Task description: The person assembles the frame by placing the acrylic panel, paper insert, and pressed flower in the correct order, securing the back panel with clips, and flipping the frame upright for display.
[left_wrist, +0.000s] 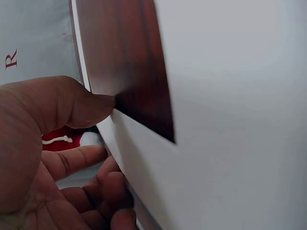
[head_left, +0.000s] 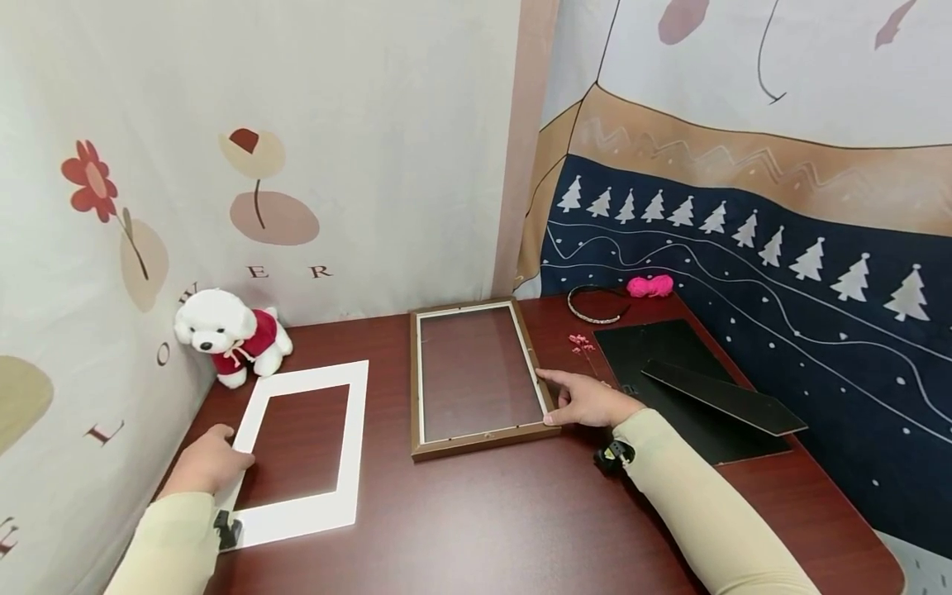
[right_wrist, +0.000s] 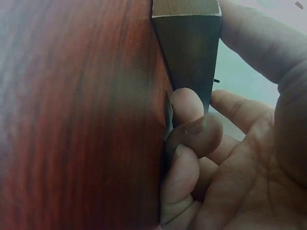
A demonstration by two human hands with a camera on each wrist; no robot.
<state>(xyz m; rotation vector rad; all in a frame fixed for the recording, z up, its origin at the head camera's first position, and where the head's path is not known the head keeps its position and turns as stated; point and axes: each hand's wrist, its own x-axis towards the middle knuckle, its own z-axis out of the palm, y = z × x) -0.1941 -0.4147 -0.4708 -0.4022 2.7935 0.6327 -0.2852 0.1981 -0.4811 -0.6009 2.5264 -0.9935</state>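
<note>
Sleeves (head_left: 706, 512) up close, both hands occupied

The head view's lower edge cuts both sleeves short. We see the left hand (head_left: 208, 464) pinch the white mat (head_left: 349, 450); its fingers (left_wrist: 81, 158) hide from above, yet the left wrist view shows them curled below the thumb. On the table (head_left: 476, 529), the right hand (head_left: 591, 402) grips the picture frame (head_left: 476, 440) by its right side. Only the right wrist view shows us its lower fingers bent; whether they reach underneath, we cannot tell.
</note>
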